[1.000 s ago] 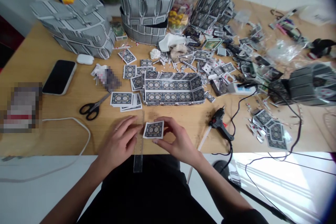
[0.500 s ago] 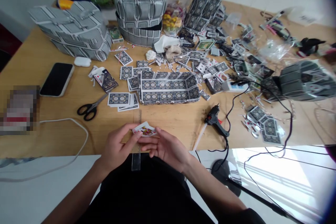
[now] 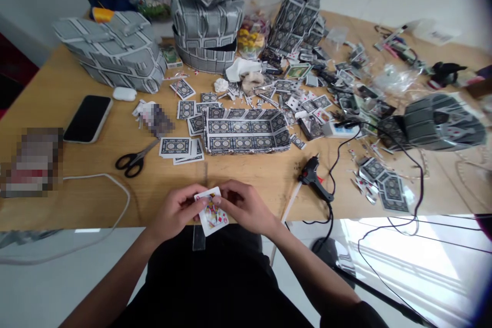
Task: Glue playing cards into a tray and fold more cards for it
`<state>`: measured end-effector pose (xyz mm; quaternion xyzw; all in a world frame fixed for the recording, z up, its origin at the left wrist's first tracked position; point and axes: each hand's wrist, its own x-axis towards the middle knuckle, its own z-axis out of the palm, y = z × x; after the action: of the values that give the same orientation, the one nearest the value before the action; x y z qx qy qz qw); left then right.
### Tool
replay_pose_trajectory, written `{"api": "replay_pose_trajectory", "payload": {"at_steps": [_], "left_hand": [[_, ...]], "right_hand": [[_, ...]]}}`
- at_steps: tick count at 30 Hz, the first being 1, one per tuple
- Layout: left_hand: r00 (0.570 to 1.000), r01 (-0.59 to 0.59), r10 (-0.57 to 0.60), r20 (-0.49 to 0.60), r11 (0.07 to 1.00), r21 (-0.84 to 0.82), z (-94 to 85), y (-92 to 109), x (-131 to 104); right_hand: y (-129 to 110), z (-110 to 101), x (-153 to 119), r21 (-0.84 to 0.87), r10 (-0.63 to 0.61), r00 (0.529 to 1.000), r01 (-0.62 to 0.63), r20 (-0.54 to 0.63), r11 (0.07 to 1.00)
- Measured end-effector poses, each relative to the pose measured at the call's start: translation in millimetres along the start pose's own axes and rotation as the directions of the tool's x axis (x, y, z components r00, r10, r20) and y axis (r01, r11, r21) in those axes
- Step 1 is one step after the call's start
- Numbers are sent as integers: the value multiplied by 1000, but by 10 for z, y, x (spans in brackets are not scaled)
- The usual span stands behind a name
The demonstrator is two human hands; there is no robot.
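A face-up playing card is held between both hands at the table's front edge, its picture side toward me. My left hand pinches its left side with thumb and fingers. On its upper right, my right hand has the thumb on the card's face, the fingers curled behind it. Beneath the hands a clear ruler sticks out past the edge. Beyond them stands an open box made of patterned cards, with loose cards lying at its left.
Black scissors and a phone lie to the left. At the right is a glue gun with its cord. Woven card baskets stand at the back, near card scraps. A card pile lies front right.
The card has turned from a bent, tilted position to flatter and more upright, its face now showing. My right hand's fingers have curled in and its thumb has moved onto the card.
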<state>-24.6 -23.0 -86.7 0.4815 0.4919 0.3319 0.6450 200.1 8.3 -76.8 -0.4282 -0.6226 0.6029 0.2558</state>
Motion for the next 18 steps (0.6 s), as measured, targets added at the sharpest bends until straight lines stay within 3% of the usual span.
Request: {"api": "replay_pose_trajectory", "payload": {"at_steps": [4,12,18], "left_hand": [[1000,-25,24,12,996,88,22,-29,22],[978,-74,106,-179,982,175,69,-68,48],[969,-127,180,-167,950,287,57,-108,49]], "right_hand": [[96,70,67,158,-2,1000,2,-3,988],[186,94,105,272,54,997,-39,-50,962],[234,109,111,353,48,996,-20,-70,935]]}}
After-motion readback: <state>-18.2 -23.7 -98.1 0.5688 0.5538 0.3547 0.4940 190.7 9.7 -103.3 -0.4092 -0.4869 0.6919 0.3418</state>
